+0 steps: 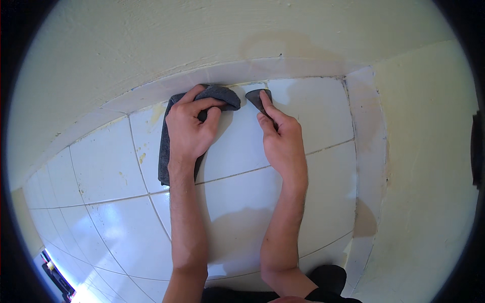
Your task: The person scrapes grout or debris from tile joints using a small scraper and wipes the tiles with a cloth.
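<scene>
My left hand [189,126] grips the folded edge of a dark grey cloth [165,156] near the foot of the far wall. The rest of the cloth hangs down beside and beneath my left wrist, over the white tiles. To its right, my right hand [284,139] is closed around a small dark scraper [256,97] with a flared blade. My index finger lies along the scraper, whose wide end rests on or just above the tile close to the skirting. A small gap separates the blade from the cloth.
White floor tiles [237,151] with dark joints spread under my arms. Yellowish stains [142,157] mark tiles left of the cloth. Pale skirting [207,76] runs along the far wall and turns down the right side. A dark object [477,149] sits at the right rim.
</scene>
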A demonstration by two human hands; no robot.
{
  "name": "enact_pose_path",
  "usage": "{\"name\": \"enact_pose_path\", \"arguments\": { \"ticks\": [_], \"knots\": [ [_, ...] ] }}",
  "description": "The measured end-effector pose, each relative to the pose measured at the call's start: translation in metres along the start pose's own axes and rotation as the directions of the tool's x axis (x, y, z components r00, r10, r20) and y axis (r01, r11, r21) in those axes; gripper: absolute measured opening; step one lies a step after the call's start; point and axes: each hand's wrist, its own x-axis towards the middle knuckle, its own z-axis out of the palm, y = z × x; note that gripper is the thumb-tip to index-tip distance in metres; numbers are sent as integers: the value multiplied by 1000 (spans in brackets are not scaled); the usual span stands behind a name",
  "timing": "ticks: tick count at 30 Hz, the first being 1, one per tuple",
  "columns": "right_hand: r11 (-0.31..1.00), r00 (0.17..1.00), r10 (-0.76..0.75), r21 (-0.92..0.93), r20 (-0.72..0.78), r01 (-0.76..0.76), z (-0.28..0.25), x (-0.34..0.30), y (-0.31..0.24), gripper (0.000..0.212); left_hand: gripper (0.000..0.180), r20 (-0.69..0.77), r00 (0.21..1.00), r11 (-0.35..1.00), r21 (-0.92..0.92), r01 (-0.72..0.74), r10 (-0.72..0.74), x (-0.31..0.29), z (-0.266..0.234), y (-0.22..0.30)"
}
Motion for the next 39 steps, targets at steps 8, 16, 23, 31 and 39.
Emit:
{"name": "enact_pose_path", "arguments": {
  "ticks": [8,16,23,31,39],
  "knots": [
    [995,996,70,64,62,-74,-7,3,1,43,24,-16,999,999,20,-38,39,0,2,-2],
    [997,995,66,36,68,-69,-9,0,0,42,24,-3,999,999,11,-33,33,0,1,0],
    [997,997,65,-35,44,-63,-9,0,-2,42,23,-6,999,999,15,-47,47,0,1,1],
    [1000,1000,6,-16,9,-6,-2,3,1,41,24,-27,999,999,11,-40,41,0,2,1],
    [993,991,108,-65,78,-103,-9,2,-8,41,24,24,1000,1000,-16,-9,9,-1,0,1]
  ]
}}
